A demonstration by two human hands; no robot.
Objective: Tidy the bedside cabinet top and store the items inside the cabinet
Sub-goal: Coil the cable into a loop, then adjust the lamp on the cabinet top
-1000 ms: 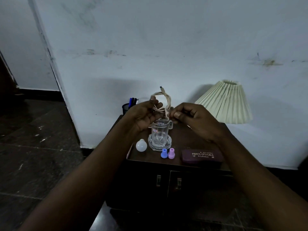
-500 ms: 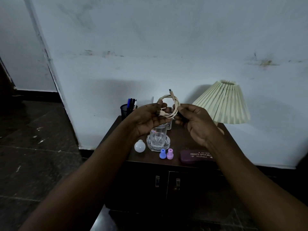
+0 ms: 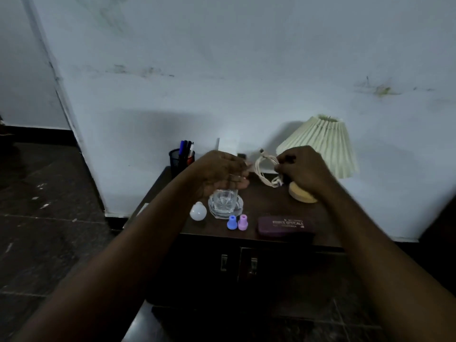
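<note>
The right hand [image 3: 303,171] is held above the far right part of the cabinet top [image 3: 266,206], its fingers curled round a pale cable [image 3: 264,169] wound into a loose loop. The loop hangs in the air to the left of the fist, with one plug end sticking up at the top. The left hand [image 3: 222,170] hovers just left of the loop, above a clear glass [image 3: 225,199], with its fingers curled inward. A pale bit shows at its fingertips, but I cannot tell whether it pinches the end of the cable or holds nothing. The glass stands upright on a clear dish [image 3: 214,213] near the middle of the top. A white bulb [image 3: 198,211] lies just left of the dish. A blue cap [image 3: 231,222] and a pink cap [image 3: 242,222] stand side by side at the near edge. To their right lies a purple glasses case [image 3: 286,225]. A lamp [image 3: 320,144] with a pleated cream shade stands at the far right, its wooden base partly hidden by the right wrist. A black mesh pen holder [image 3: 180,160] with pens sits at the far left corner, against the wall. Both cabinet doors [image 3: 271,272] below are shut.
</note>
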